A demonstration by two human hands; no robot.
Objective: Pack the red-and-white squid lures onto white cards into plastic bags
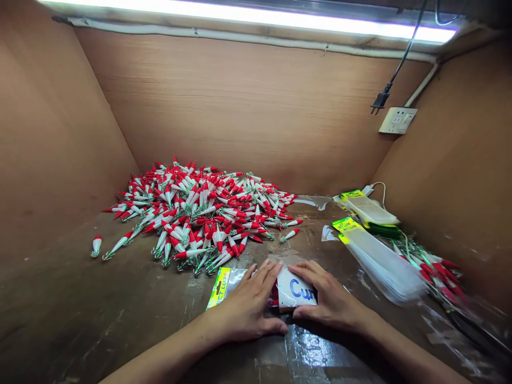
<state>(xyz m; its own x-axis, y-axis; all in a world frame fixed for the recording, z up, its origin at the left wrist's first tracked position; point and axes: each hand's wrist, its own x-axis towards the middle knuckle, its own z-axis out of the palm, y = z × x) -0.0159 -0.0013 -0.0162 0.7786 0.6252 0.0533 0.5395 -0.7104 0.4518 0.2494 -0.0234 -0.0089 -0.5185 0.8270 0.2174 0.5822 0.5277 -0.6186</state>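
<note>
Under my left hand (pixel 252 304) lies a clear plastic bag (pixel 236 277) with a yellow header, flat on the table. My left fingers and thumb bracket the bag, and something red shows inside it beside the fingertips. My right hand (pixel 332 293) grips a white block (pixel 286 288) with blue handwriting, fingers on its far edge and thumb on its near edge. The block meets the bag's right part; its right end is hidden by my hand. Past my hands is a large heap of red and white fishing lures (pixel 208 208) with green-tinted hooks.
At right lies a stack of clear bags (pixel 384 261) with yellow headers, with another bag stack (pixel 370 208) behind it. More lures (pixel 440 274) lie beside them. Cardboard-coloured walls (pixel 256 106) surround the table. A black plug (pixel 380 98) hangs near a wall socket (pixel 398 120).
</note>
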